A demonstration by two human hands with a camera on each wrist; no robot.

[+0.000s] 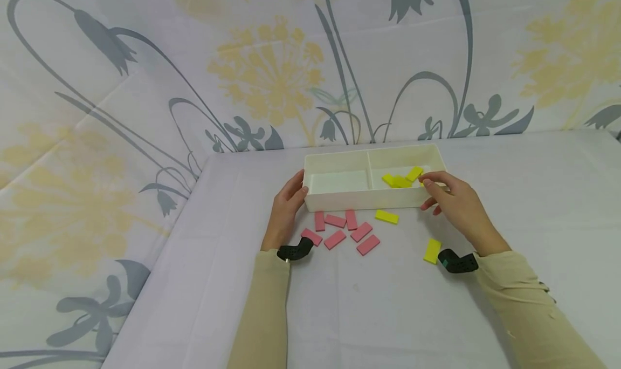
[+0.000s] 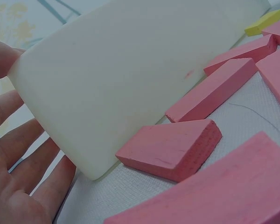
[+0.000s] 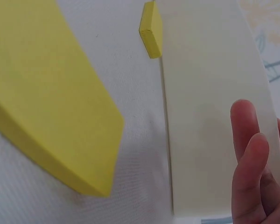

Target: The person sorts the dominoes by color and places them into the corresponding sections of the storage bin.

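Note:
A white two-compartment box [image 1: 339, 202] stands near the table's back edge. At its left end is my left hand [image 1: 285, 210], fingers straight along the end wall and thumb at the front corner; the left wrist view shows these fingers [image 2: 25, 144] beside the wall. My right hand [image 1: 458, 204] reaches over the right front rim, pinching a yellow block [image 1: 422, 184], mostly hidden, at thumb and forefinger. Several yellow blocks [image 1: 399, 182] lie in the right compartment. In the right wrist view, the lower fingers [image 3: 245, 121] bend outside the front wall.
Several pink blocks [image 1: 335, 239] are scattered before the box's left half. One yellow block [image 1: 386, 217] lies close to the front wall, another yellow block [image 1: 432, 251] by my right wrist. A floral cloth [image 1: 271, 77] hangs behind the white table [image 1: 378, 315].

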